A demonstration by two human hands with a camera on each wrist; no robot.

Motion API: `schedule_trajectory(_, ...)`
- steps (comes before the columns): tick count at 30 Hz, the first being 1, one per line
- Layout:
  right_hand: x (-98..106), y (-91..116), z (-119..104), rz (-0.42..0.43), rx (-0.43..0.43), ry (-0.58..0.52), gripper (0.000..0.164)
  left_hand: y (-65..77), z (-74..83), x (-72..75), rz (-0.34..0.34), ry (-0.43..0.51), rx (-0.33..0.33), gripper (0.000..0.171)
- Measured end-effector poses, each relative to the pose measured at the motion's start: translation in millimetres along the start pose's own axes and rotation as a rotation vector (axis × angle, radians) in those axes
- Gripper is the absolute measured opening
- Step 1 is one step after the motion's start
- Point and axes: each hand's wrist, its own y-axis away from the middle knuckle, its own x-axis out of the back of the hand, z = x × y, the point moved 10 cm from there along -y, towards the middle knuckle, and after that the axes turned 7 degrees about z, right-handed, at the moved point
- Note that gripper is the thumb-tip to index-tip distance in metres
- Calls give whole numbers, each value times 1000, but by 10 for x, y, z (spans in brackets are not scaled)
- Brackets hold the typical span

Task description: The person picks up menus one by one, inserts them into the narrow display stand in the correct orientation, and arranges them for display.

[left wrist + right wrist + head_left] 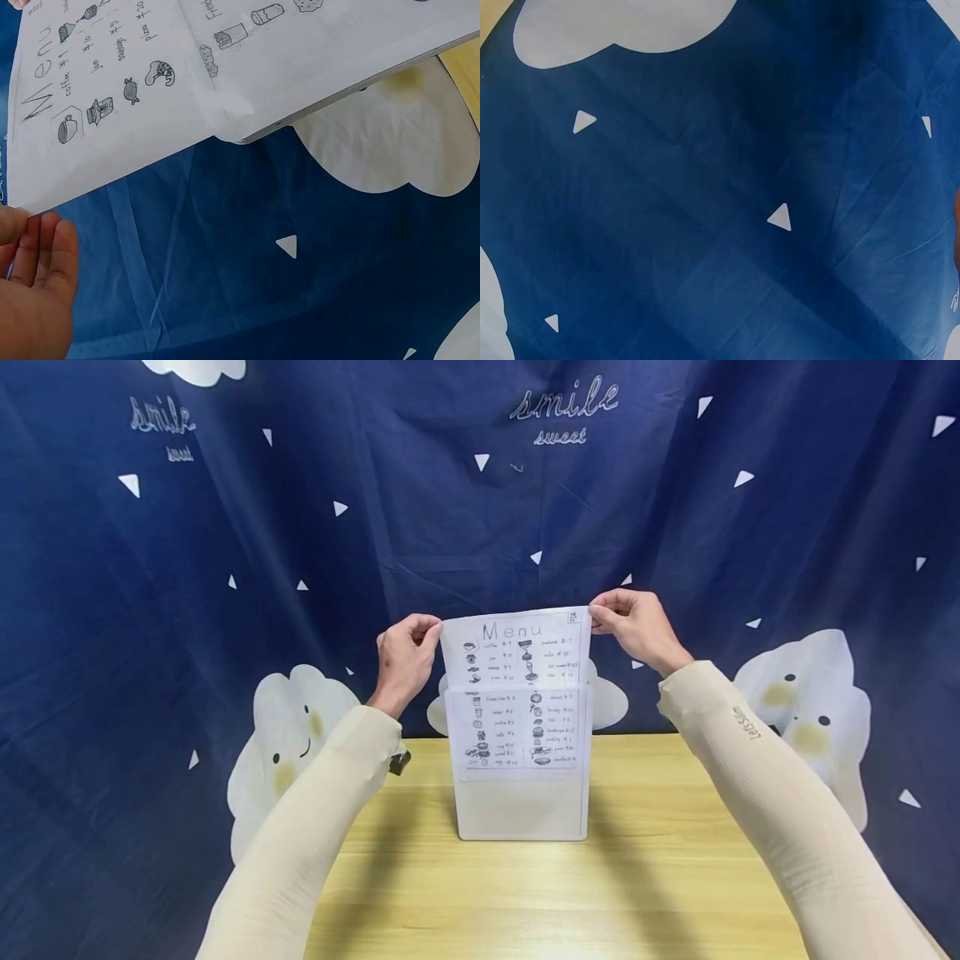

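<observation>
A printed menu sheet (pixel 517 647) stands upright, its lower part inside a clear sign holder (pixel 521 814) and its upper part above the holder's top edge. My left hand (pixel 407 656) pinches the sheet's top left corner between thumb and fingers. At the top right corner my right hand (pixel 637 622) pinches the paper the same way. In the left wrist view, my left hand (pixel 37 292) grips the corner near the word Menu, and the sheet (pixel 97 120) runs into the holder's edge (pixel 247 139). Only a sliver of skin shows at the right border of the right wrist view.
The holder stands on a light wood table (pixel 405 877). Behind it hangs a dark blue curtain (pixel 465 527) with white clouds and triangles. A small black object (pixel 400 763) shows beside my left sleeve (pixel 315 835).
</observation>
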Motion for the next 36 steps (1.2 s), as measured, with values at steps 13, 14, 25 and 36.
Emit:
schedule_trajectory(13,-19,14,43,-1,3,0,18,11,-15,-13,-5,23,-11,11)
schedule_trajectory(14,-20,15,43,-1,5,-1,18,13,-15,-13,-5,26,-11,10)
schedule_trajectory(25,-35,30,42,-2,6,-15,16,22,-33,-24,-6,33,-5,10)
schedule_trajectory(36,-42,41,74,-6,-2,-5,17,48,-61,-35,-21,22,14,10)
